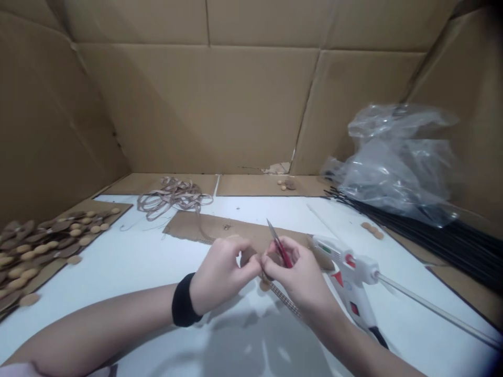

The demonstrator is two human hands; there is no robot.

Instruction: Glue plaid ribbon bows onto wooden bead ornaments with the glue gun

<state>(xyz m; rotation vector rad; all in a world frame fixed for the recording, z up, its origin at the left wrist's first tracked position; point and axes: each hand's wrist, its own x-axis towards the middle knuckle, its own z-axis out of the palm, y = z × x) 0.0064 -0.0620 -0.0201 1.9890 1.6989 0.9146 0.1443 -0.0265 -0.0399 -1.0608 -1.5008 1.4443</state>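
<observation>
My left hand (pixel 223 272), with a black band on its wrist, is closed in a pinch on a brown, flat fabric-like piece (pixel 248 255). Close against it, my right hand (pixel 294 272) is closed too, its fingertips meeting the same brown work. A tool with a red handle and a pointed metal tip (pixel 280 245) is held in my right hand, tip up and to the left; whether it is scissors or tweezers I cannot tell. Checked ribbon (pixel 285 299) hangs below my fingers, and a tan round disc (pixel 264 285) shows beneath them. My fingers hide the rest.
A white glue gun (pixel 346 262) with a long glue stick lies at right, near black rods (pixel 424 235) and clear plastic bags (pixel 396 162). Tangled ribbon (pixel 173 196) lies behind a cardboard strip (pixel 220 226). Brown pieces and tan discs (pixel 51 245) are heaped at left. Cardboard walls (pixel 196 104) enclose the table.
</observation>
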